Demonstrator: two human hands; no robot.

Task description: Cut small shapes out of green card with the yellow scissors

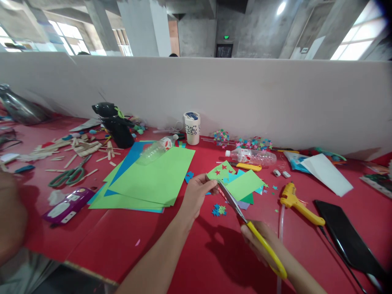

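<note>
My right hand (259,241) is closed around the yellow handle of a pair of scissors (234,202), whose blades point away and to the left. At the blade tips, my left hand (199,190) is closed, thumb against fingers; what it pinches is too small and hidden to make out. Just beyond it lies a green paper with star-shaped holes (224,168), red table showing through. A plain green sheet (245,184) sits beside it over blue and purple scraps. Below the blades is a small cluster of blue and green paper stars (219,210).
Large green sheets (153,179) lie left, with a plastic bottle (157,149) on them. A yellow glue gun (298,204) and black phone (346,232) are right. Behind stand a white cup (192,128) and black flask (118,128). Another person's arm (12,216) shows at far left.
</note>
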